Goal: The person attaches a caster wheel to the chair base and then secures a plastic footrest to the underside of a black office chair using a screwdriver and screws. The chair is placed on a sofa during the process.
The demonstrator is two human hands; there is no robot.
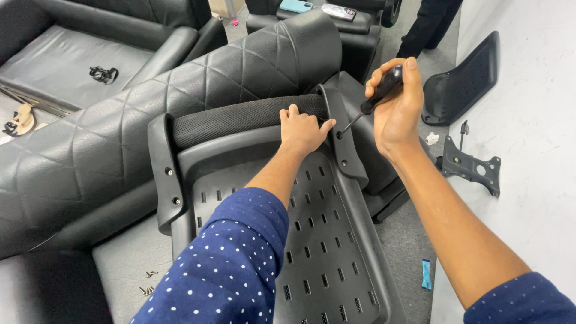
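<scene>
A black plastic chair seat base [324, 252] with rows of slots lies upturned against a black quilted sofa. My left hand [302, 129] presses on its upper edge, beside the mesh cushion [240, 117]. My right hand [396, 102] grips a black-handled screwdriver [379, 90]; its tip meets a screw on the right armrest bracket [345, 141]. The left armrest bracket [163, 174] shows two screws.
A black chair back panel [465, 78] leans at right, with a metal seat plate [471, 165] on the white surface below it. A small blue packet [426, 274] lies on the grey floor. Another person's dark-trousered legs [429, 24] stand at the top.
</scene>
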